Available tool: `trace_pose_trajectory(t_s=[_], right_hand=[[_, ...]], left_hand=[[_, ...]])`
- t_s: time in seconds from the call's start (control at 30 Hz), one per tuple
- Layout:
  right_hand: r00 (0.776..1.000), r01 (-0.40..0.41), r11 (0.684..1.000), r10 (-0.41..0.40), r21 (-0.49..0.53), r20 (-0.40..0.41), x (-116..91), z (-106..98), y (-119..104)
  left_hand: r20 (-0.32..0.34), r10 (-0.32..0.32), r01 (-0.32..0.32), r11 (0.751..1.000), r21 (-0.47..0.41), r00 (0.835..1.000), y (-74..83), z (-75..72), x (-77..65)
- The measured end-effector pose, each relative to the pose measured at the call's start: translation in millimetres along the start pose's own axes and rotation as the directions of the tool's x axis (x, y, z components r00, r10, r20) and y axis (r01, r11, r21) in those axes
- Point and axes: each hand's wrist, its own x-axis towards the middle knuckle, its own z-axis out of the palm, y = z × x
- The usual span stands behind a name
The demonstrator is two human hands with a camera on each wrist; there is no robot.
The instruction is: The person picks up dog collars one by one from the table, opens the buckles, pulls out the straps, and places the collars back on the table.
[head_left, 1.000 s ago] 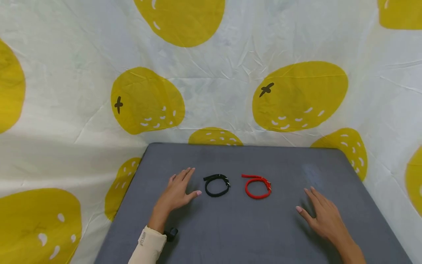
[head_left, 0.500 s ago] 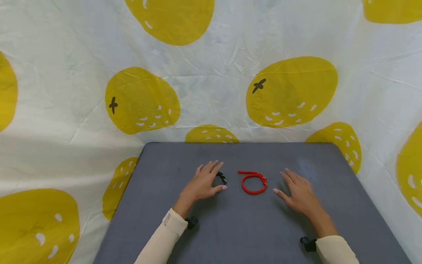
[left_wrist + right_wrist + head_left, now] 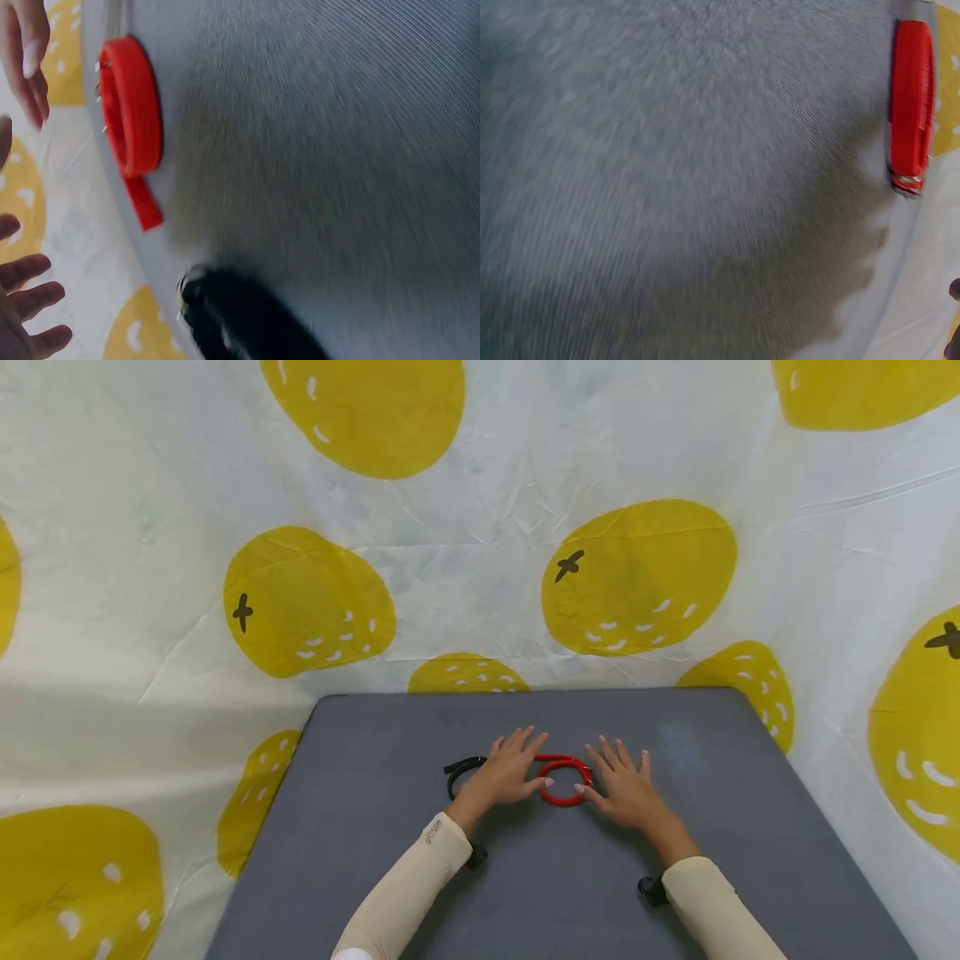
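Observation:
A red collar (image 3: 564, 802) with a metal buckle lies coiled on the grey table (image 3: 555, 893), its loose end pointing left. To its left lies a black collar (image 3: 454, 772), partly hidden behind my left hand (image 3: 504, 773). That hand hovers above the table between the two collars, fingers spread and holding nothing. My right hand (image 3: 626, 787) is just right of the red collar, its fingers also spread, with nothing held. In the left wrist view the red collar (image 3: 133, 112) stands on its edge band and the black collar (image 3: 247, 322) is closer. The right wrist view shows the red collar (image 3: 911, 105) at upper right.
A white cloth (image 3: 465, 602) printed with yellow fruit hangs behind and beside the table. Small dark wrist cameras sit under each wrist, including one on the right wrist (image 3: 652, 891).
Both hands have moved inward toward the red collar. My left hand has passed rightward over the black collar, and my right hand has come leftward. The head view has shifted slightly.

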Motion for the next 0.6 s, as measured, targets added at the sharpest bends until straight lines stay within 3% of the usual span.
trace_pose_trajectory(t_s=[0.3,0.47,0.6], right_hand=[[0.989,-0.073,0.992,0.086,-0.106,0.124,16.9,23.9,-11.0],[0.984,-0.068,0.988,0.089,-0.138,0.154,20.5,34.5,-13.9],[0.984,-0.074,0.988,0.095,-0.138,0.153,22.8,34.8,-14.5]], left_hand=[[0.0,-0.02,0.02,0.998,0.066,1.0,10.1,34.1,22.4],[-0.012,-0.01,0.011,0.993,0.122,1.0,13.5,51.3,31.2],[-0.064,-0.002,0.013,0.986,0.167,0.998,15.3,56.2,38.5]])
